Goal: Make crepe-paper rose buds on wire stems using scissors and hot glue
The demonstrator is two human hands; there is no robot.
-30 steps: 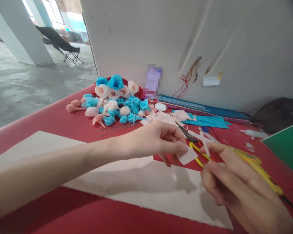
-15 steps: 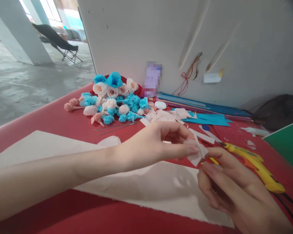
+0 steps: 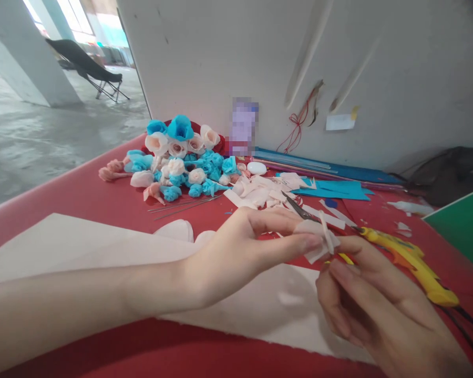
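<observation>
My left hand (image 3: pixel 240 247) reaches in from the left, with thumb and forefinger pinching a small pale pink paper petal (image 3: pixel 312 231). The petal lies against a thin, paper-wrapped flower stem (image 3: pixel 328 233). Below it, the closed fingers of my right hand (image 3: pixel 374 304) grip the stem's lower end, mostly hidden. Scissors (image 3: pixel 297 207) lie open-bladed just behind my left fingertips, handles partly covered. A yellow glue gun (image 3: pixel 413 262) rests beside my right hand. Under both hands is a large pale paper sheet (image 3: pixel 256 310).
Blue, white and pink paper flowers (image 3: pixel 189 163) are heaped at the back left, near thin wires (image 3: pixel 185 207). Pale paper scraps (image 3: pixel 260 191) and blue paper strips (image 3: pixel 335 189) lie behind the hands. Cut petals (image 3: pixel 175 231) sit on the sheet. A green board (image 3: pixel 465 231) stands at right.
My left hand has shifted slightly, and its fingers have moved along the petal, which now sits more around the stem. The scissors' blades have come into sight. The view has moved a little.
</observation>
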